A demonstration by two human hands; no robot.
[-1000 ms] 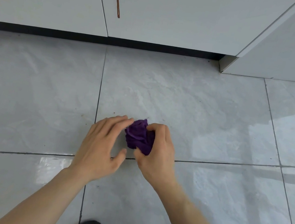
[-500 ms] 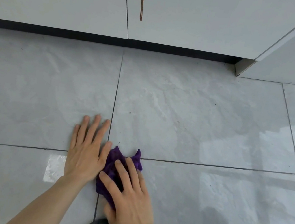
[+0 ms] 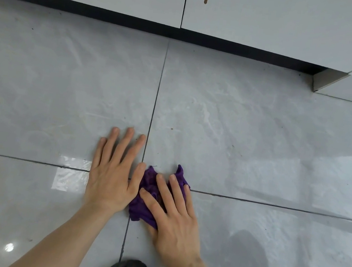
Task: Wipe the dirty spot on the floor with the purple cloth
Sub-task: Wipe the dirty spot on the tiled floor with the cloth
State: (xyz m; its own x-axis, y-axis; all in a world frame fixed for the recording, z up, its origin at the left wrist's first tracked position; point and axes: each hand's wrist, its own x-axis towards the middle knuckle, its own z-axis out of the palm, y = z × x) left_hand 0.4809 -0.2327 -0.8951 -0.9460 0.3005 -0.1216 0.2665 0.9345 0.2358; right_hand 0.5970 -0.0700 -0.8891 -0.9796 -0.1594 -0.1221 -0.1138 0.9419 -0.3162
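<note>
- The purple cloth point(image 3: 150, 200) lies bunched on the floor point(image 3: 259, 145) where four tiles meet, its long axis running away from the person.
- The right hand point(image 3: 172, 218) presses flat on it, fingers spread, not pinching.
- The left hand point(image 3: 111, 178) rests flat and empty just beside it, thumb touching the cloth.
- Small dark specks lie beyond the cloth, toward the cabinet point(image 3: 276, 23); the right hand is nearer, so pushing forward seems apt.

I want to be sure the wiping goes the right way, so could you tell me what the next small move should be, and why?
Probably push the purple cloth forward and slightly right under the right hand. That hand lies flat on the cloth where the tile seams cross, the left hand is braced flat on the floor beside it, and small dark specks show on the tile just ahead.
</note>
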